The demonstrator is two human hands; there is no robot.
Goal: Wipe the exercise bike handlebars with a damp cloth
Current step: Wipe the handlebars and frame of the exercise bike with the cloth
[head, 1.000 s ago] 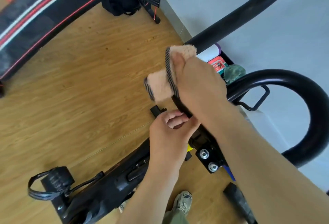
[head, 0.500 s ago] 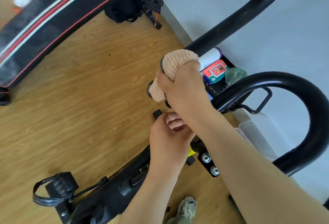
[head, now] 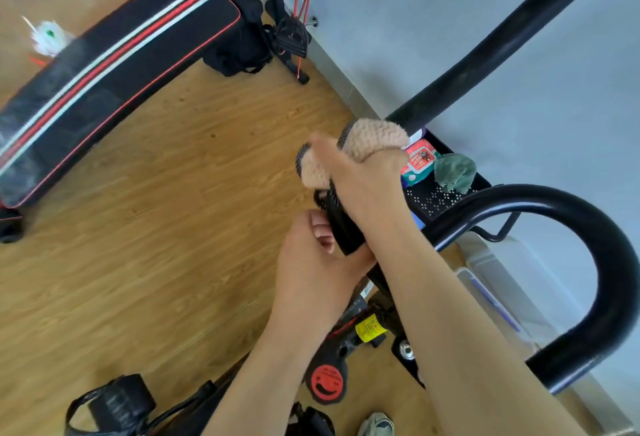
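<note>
A wood-grain plank floor fills the left, with a long padded black bench, striped red and white, lying at the far left. The handlebars are smooth black tubing: one bar runs straight up to the far right, another bends in a wide loop at the right. Between them sits a black perforated metal basket holding a red-and-white packet and a crumpled green rag. The right hand grips a fuzzy peach cloth with a dark striped edge, wrapped over the straight bar's near end. Just nearer, the left hand curls its fingers round the same black grip.
</note>
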